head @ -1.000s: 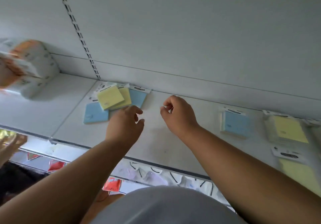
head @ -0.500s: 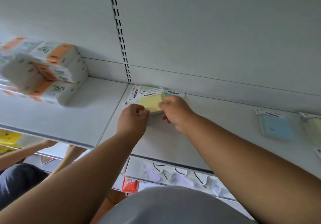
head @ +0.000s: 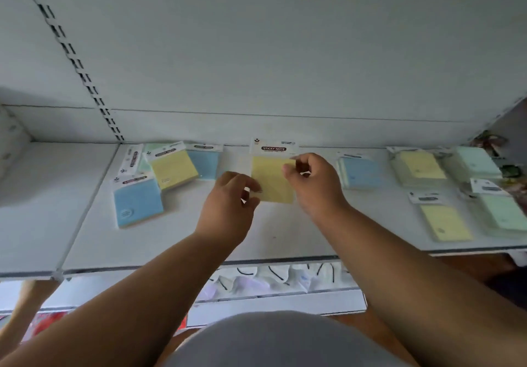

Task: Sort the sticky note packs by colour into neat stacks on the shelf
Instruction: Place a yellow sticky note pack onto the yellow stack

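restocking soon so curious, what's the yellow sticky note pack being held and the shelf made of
Yellow sticky note pack: looks like matte pastel paper with a white printed card header; any clear wrap cannot be told. Shelf: seems painted metal, smooth white, with a thin front lip and a slotted upright behind.

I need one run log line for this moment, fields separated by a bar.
phase: sorting | left hand: pinching yellow pack | right hand: pinching the same pack | unsorted pile: left on shelf

"STICKY NOTE" stands on the white header card of the yellow pack, centre frame. The smaller print beneath is blurred. Other packs' headers are unreadable.
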Tool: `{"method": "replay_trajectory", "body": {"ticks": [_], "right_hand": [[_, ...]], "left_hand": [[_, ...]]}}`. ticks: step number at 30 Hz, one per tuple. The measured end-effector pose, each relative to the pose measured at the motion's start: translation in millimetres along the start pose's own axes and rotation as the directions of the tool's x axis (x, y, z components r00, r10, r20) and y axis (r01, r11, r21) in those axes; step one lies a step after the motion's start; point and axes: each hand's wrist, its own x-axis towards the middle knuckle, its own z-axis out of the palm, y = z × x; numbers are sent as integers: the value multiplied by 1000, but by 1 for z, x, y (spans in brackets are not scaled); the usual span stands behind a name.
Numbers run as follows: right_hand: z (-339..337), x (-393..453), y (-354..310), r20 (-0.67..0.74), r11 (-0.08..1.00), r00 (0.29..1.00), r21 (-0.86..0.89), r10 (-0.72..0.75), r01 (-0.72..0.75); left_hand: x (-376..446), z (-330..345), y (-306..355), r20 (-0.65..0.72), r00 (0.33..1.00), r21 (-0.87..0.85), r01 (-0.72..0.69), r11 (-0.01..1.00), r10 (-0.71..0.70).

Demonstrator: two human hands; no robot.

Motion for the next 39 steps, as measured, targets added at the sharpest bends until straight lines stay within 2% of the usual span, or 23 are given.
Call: {"method": "replay_trajectory", "body": {"ticks": [6, 11, 15, 18, 20, 23, 26, 31, 39], "right_hand": [[-134, 5, 83, -125, 979, 987, -167, 98, -118], [-243, 20, 136, -67, 904, 982, -383, 177, -189], [-278, 36, 163, 30, 822, 982, -552, 189, -141], [-276, 41, 179, 89, 770, 974, -629, 211, -109], [-273, 41, 185, 77, 733, 976, -674, 201, -98], [-273, 39, 186, 27, 725, 993, -685, 115, -66], [-270, 35, 179, 46, 774, 999, -632, -3, 32], [-230, 24, 148, 155, 870, 981, -461, -118, 178], [-101, 8, 67, 283, 889, 930, -327, -232, 321]], "left_hand": [[-9, 111, 93, 196, 974, -37, -107, 994, 112], [-22, 198, 168, 311, 940, -39, -132, 991, 137], [-25, 241, 198, 330, 940, 53, -107, 993, 84], [-33, 261, 207, 347, 938, 191, -82, 978, 11], [-36, 265, 209, 340, 941, 240, -92, 966, 5], [-34, 263, 212, 327, 945, 261, -110, 959, 20], [-38, 254, 211, 311, 950, 225, -106, 969, 32], [-49, 220, 184, 149, 989, 192, -34, 981, 5], [-54, 110, 86, -76, 986, 228, 160, 960, -146]]}}
